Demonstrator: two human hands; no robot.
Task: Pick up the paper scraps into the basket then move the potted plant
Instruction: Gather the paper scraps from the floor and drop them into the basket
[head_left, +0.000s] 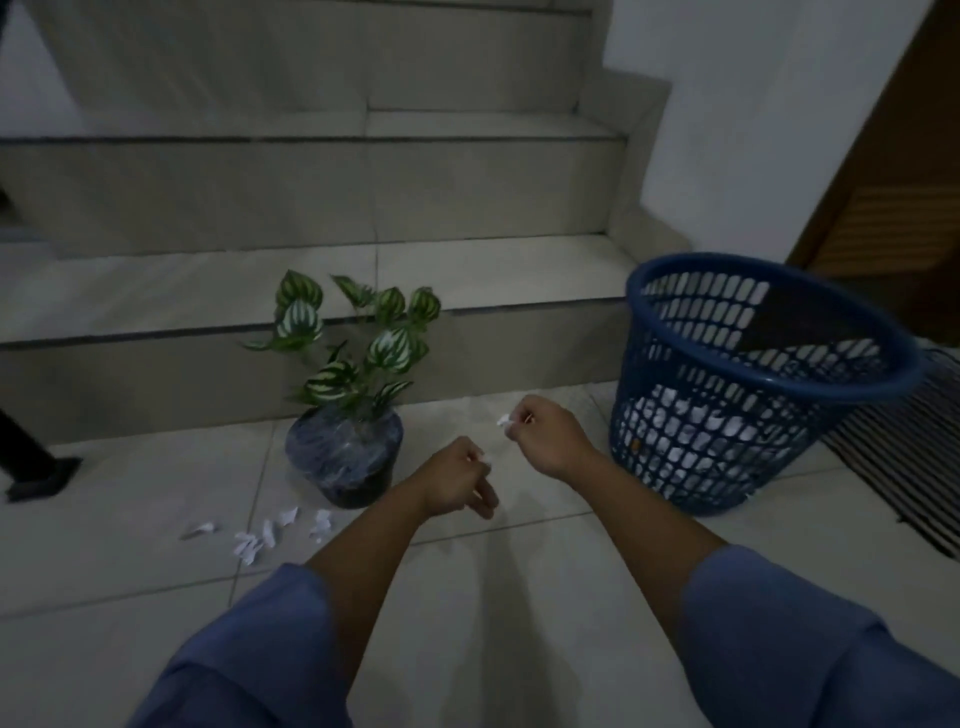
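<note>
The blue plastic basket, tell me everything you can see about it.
The round blue plastic basket has a thick smooth rim and lattice walls of small rectangular openings, narrowing toward the base. It stands on the pale tiled floor beside the bottom stair, mouth open upward. In its bottom lie crumpled white paper scraps, showing through the walls. A dark striped mat lies along its right side; contact is unclear. The right hand, pinching a white paper scrap, is left of it, not touching.
</note>
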